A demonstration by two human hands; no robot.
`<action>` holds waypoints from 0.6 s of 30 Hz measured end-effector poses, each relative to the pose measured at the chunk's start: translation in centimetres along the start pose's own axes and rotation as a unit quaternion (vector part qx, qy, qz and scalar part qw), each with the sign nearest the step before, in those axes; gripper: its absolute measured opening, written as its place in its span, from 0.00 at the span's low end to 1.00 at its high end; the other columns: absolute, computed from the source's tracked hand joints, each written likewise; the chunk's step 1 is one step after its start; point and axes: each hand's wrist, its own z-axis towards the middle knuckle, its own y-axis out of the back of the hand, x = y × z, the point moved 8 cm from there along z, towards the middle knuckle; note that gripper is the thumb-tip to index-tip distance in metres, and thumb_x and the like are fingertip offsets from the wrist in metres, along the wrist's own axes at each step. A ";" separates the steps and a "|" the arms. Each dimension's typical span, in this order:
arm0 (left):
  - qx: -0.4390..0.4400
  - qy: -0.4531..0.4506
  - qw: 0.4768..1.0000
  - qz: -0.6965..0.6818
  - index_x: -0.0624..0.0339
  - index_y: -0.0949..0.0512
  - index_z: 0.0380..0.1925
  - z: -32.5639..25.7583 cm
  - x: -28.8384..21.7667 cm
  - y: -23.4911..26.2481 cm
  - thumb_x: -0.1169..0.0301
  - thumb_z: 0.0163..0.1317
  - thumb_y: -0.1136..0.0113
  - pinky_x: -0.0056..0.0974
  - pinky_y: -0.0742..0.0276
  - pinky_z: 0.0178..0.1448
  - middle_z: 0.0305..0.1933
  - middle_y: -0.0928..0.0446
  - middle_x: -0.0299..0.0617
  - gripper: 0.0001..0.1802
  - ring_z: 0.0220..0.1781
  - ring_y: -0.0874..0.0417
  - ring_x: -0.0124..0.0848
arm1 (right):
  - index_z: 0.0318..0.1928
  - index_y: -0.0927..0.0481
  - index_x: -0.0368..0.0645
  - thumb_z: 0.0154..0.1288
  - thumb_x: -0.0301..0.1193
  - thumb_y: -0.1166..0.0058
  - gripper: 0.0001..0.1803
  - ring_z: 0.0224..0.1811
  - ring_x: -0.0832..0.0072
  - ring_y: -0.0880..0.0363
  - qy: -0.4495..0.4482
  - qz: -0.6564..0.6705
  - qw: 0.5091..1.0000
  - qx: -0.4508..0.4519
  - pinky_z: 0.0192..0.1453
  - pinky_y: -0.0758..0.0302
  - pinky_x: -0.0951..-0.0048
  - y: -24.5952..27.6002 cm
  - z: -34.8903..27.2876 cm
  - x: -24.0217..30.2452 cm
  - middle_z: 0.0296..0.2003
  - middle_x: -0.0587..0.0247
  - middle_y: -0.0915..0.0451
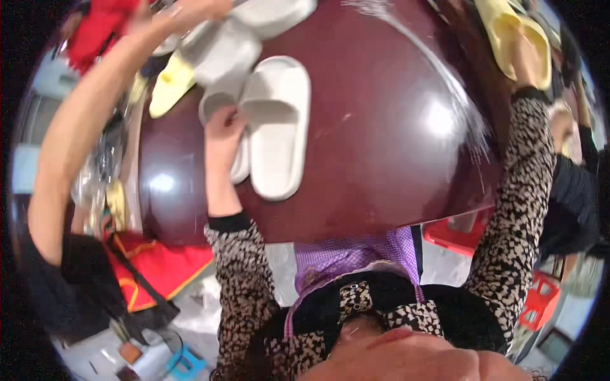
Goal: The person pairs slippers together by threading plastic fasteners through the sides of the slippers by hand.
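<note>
I am pressing my left hand (223, 126) flat, fingers together, on a white slipper (240, 162); its mate (277, 127) is lying just right of it, paired; farther off, my right hand (524, 63) is clamping a yellow slipper (516, 28); beyond my left hand, more slippers (222, 51) are waiting unpaired.

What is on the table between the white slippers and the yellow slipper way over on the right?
Nothing. In the head view, only bare, shiny dark red table lies between the white slippers by the left hand and the yellow slipper at the right hand.
</note>
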 end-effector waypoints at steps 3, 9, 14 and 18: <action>-0.001 -0.014 0.999 0.046 0.70 0.23 0.45 -0.6 -0.7 -0.2 0.68 0.56 0.39 0.31 0.27 0.45 0.37 0.20 0.44 0.19 0.38 0.22 0.28 | 0.54 0.23 0.51 0.65 0.42 0.60 0.21 0.57 0.57 0.29 0.059 -0.054 0.997 0.008 0.62 0.37 0.60 -2.4 0.6 1.8 0.51 0.50 0.23; 0.017 -0.050 0.999 0.014 0.70 0.22 0.41 -1.3 -0.9 -2.2 0.69 0.56 0.38 0.30 0.27 0.43 0.37 0.21 0.43 0.17 0.36 0.23 0.27 | 0.55 0.25 0.57 0.64 0.37 0.57 0.19 0.50 0.56 0.24 0.237 -0.177 0.948 -0.121 0.53 0.30 0.60 -1.6 -4.5 9.2 0.49 0.52 0.22; 0.034 -0.068 0.997 -0.023 0.69 0.21 0.36 -1.7 -2.0 -4.9 0.66 0.52 0.36 0.37 0.25 0.43 0.37 0.23 0.49 0.16 0.38 0.20 0.37 | 0.48 0.21 0.55 0.59 0.31 0.50 0.16 0.47 0.55 0.23 0.266 -0.011 0.964 -0.011 0.49 0.27 0.63 -5.6 -7.5 11.7 0.46 0.49 0.21; 0.039 -0.075 0.996 -0.009 0.67 0.21 0.34 -2.0 -2.7 -6.1 0.67 0.51 0.35 0.37 0.25 0.42 0.37 0.22 0.49 0.15 0.37 0.20 0.38 | 0.43 0.20 0.41 0.56 0.29 0.47 0.14 0.44 0.53 0.21 0.406 0.090 0.904 0.098 0.50 0.27 0.63 -9.0 -14.9 15.7 0.40 0.47 0.20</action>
